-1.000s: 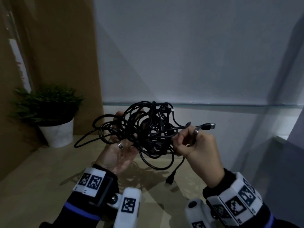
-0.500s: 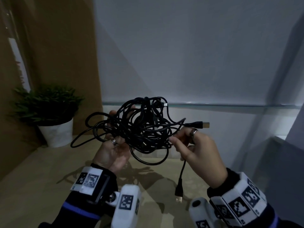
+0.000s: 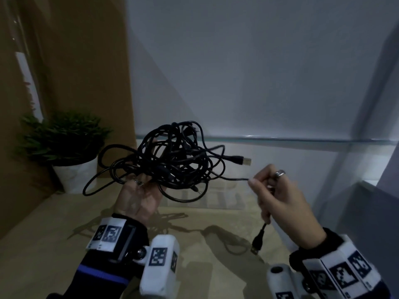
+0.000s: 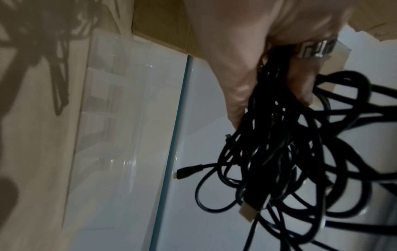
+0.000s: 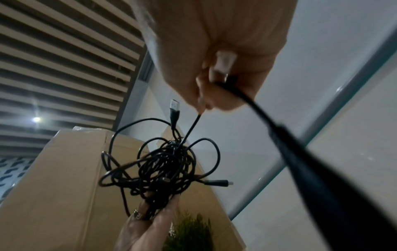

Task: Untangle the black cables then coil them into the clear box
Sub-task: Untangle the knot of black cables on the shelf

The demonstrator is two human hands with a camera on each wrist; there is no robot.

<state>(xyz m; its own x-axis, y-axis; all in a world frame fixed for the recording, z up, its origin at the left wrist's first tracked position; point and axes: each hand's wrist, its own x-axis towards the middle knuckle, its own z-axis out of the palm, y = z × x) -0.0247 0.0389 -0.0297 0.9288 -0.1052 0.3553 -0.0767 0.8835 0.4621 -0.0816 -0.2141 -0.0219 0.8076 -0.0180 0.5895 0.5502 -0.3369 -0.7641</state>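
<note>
A tangled bundle of black cables (image 3: 172,160) (image 4: 290,152) (image 5: 163,168) is held up above the table by my left hand (image 3: 138,197) (image 5: 148,219), fingers curled into the knot. One USB plug (image 3: 241,160) (image 5: 175,108) sticks out to the right. My right hand (image 3: 278,195) (image 5: 214,71) pinches a thin strand drawn taut from the bundle; that cable's free end with its plug (image 3: 258,240) hangs below the fist. The clear box (image 3: 207,197) (image 4: 111,118) lies on the table behind and below the bundle.
A potted plant in a white pot (image 3: 71,160) stands at the back left beside a brown cardboard box (image 3: 82,61) (image 5: 64,178). A pale wall with a glass-edged ledge (image 3: 280,140) runs behind. The beige table (image 3: 43,234) spreads below my hands.
My right hand has pulled away to the right, drawing a strand out of the bundle until it runs taut. The hanging plug end has shifted right with it. The left hand keeps holding the bundle.
</note>
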